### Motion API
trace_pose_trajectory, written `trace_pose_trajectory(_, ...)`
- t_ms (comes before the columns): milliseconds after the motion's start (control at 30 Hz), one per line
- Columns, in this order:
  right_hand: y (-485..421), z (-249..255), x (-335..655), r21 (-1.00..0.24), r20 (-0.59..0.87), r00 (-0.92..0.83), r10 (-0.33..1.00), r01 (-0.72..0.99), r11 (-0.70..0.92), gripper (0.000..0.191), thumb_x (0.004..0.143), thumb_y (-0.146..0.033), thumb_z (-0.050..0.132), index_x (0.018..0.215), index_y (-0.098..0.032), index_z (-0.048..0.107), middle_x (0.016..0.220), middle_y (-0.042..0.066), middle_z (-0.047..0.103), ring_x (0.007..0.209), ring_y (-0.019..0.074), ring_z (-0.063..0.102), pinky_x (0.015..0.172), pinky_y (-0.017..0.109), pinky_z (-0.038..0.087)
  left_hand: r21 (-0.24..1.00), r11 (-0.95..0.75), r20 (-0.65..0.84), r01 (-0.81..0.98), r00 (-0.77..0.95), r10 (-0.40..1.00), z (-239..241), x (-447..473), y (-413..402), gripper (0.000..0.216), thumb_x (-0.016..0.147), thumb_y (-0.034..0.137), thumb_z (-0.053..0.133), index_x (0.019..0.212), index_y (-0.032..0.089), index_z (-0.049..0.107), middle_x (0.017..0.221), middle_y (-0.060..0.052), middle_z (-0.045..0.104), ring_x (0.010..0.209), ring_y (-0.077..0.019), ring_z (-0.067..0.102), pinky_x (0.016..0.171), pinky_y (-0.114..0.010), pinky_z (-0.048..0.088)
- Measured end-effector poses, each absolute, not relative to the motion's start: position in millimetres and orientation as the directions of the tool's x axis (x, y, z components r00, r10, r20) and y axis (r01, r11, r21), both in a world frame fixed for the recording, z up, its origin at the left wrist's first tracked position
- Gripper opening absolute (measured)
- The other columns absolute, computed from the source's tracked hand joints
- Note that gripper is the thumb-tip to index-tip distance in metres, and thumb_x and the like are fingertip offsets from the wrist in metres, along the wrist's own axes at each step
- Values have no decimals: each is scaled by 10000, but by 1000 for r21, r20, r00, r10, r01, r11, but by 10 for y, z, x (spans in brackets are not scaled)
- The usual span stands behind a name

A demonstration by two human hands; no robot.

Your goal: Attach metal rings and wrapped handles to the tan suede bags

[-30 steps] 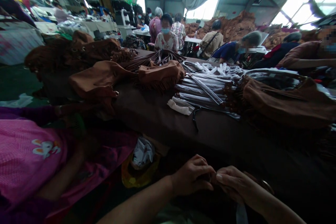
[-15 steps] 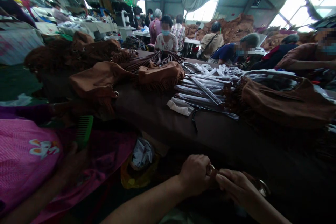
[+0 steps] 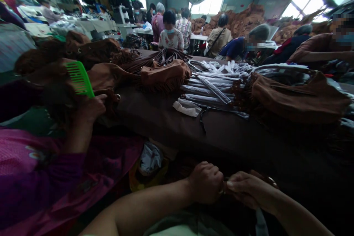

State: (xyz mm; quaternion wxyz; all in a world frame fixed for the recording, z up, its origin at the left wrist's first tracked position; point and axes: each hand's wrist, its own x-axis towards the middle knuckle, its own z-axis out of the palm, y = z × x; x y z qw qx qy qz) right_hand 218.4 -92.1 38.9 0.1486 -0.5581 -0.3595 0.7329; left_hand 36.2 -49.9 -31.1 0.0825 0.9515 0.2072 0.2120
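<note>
Low at the front, my left hand [image 3: 207,181] is closed in a fist, knuckles up. My right hand [image 3: 250,190] pinches beside it, thumb and fingertips almost touching the fist. Between them runs a brown strap [image 3: 257,174], mostly hidden by the fingers and the dark. Behind my right hand a shiny metal ring [image 3: 272,181] shows at the strap. A pale strip [image 3: 261,222] hangs below my right hand; I cannot tell what it belongs to.
A dark brown table [image 3: 163,118] bears fringed brown bags [image 3: 298,97] and plastic-wrapped straps [image 3: 207,88]. At left a co-worker's hand [image 3: 90,110] holds a green comb [image 3: 80,79] near a bag. A yellow bag [image 3: 149,180] with crumpled plastic sits below the table edge. Several people sit beyond.
The co-worker's hand has lifted the green comb up from the lap. My hands stay close together on the strap, and my right hand has turned slightly. The view has shifted a little.
</note>
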Motion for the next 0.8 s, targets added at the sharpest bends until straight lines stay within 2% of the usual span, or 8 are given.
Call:
trace_pose_trajectory(167, -912, 280, 2251, -672, -725, -369, 581, 197, -714, 418, 642, -523, 727, 590, -121, 625, 386, -73, 443, 269, 8, 240, 295, 183, 115, 173, -957, 409, 232, 867, 284, -399, 371, -537, 233, 863, 375, 468, 730, 184, 481, 685, -17, 533, 640, -161, 536, 621, -318, 347)
trace_pose_trajectory(267, -911, 272, 2270, -687, -717, -344, 606, 200, -699, 427, 635, -521, 741, 605, -109, 632, 417, -61, 469, 285, 4, 253, 303, 181, 115, 192, -946, 405, 260, 858, 318, -388, 407, -552, 217, 871, 351, 457, 739, 181, 485, 702, -18, 551, 652, -163, 549, 637, -320, 362)
trace_pose_trajectory(433, -940, 343, 2255, -734, -679, -241, 693, 204, -648, 508, 668, -630, 686, 598, -140, 573, 425, -76, 437, 311, 6, 238, 318, 177, 115, 354, -836, 288, 420, 801, 525, -261, 434, -570, 170, 864, 330, 489, 800, 174, 506, 760, -36, 594, 705, -178, 577, 681, -323, 392)
trace_pose_trajectory(500, -962, 353, 2234, -746, -666, -260, 699, 241, -621, 551, 674, -680, 651, 565, -151, 544, 383, -89, 382, 295, 12, 222, 314, 185, 119, 445, -806, 239, 392, 815, 528, -185, 417, -571, 261, 823, 423, 572, 853, 169, 519, 817, -45, 610, 764, -191, 588, 716, -322, 410)
trace_pose_trajectory(600, -1001, 363, 2194, -768, -640, -294, 709, 278, -578, 598, 656, -732, 628, 526, -159, 519, 338, -97, 330, 275, 22, 225, 310, 194, 126, 587, -753, 195, 297, 851, 488, -73, 396, -558, 514, 698, 626, 683, 889, 174, 532, 852, -34, 619, 826, -201, 588, 773, -315, 423)
trace_pose_trajectory(633, -1018, 376, 2185, -780, -625, -290, 725, 273, -563, 615, 659, -753, 605, 527, -159, 519, 337, -88, 348, 275, 28, 254, 313, 193, 150, 612, -739, 180, 284, 859, 479, -37, 391, -550, 536, 682, 652, 689, 871, 175, 536, 842, -29, 618, 825, -198, 584, 780, -311, 422)
trace_pose_trajectory(700, -1061, 423, 2192, -801, -597, -271, 755, 238, -549, 667, 709, -799, 494, 598, -146, 569, 399, -43, 474, 313, 55, 384, 348, 187, 256, 634, -716, 157, 293, 858, 490, 35, 370, -520, 477, 736, 627, 662, 806, 173, 534, 794, -20, 607, 791, -183, 569, 766, -298, 411)
trace_pose_trajectory(800, -1164, 495, 2289, -824, -566, -270, 779, 142, -549, 761, 747, -831, 370, 885, -140, 657, 674, 38, 673, 503, 108, 597, 491, 211, 418, 706, -648, 150, 286, 833, 532, 156, 285, -444, 395, 833, 556, 595, 772, 172, 532, 758, -3, 571, 764, -156, 536, 727, -264, 391)
